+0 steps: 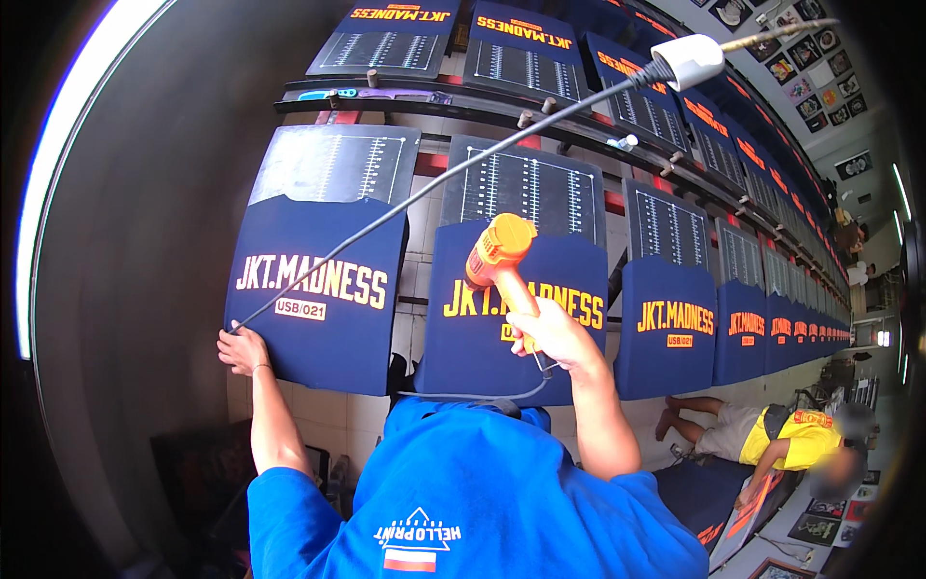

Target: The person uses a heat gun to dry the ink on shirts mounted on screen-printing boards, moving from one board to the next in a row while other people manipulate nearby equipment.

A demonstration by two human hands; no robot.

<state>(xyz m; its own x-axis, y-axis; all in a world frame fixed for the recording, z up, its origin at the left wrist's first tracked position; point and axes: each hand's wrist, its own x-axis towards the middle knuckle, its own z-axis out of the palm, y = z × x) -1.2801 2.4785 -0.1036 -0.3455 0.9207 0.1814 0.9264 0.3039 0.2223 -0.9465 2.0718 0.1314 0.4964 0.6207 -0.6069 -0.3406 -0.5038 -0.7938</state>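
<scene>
My right hand (561, 333) is wrapped round the handle of an orange heat gun (502, 246), which stands over the printed front of a navy shirt panel (482, 362). At the left, my left hand (243, 349) is at the lower left corner of another navy panel (318, 236) with yellow and white lettering. Its fingers close on a grey power cable (434, 183) where the cable reaches that corner. This cable slants up to a white connector (687, 63) overhead. Another stretch of cord (473, 396) leaves the heat gun's handle and passes in front of my body.
Black marked boards (526, 183) carrying navy panels run in long rows to the right. Behind them lies a metal rail (434, 104) with pegs. A dark wall (145, 222) stands at the left. A person in a yellow shirt (805, 439) is at the lower right.
</scene>
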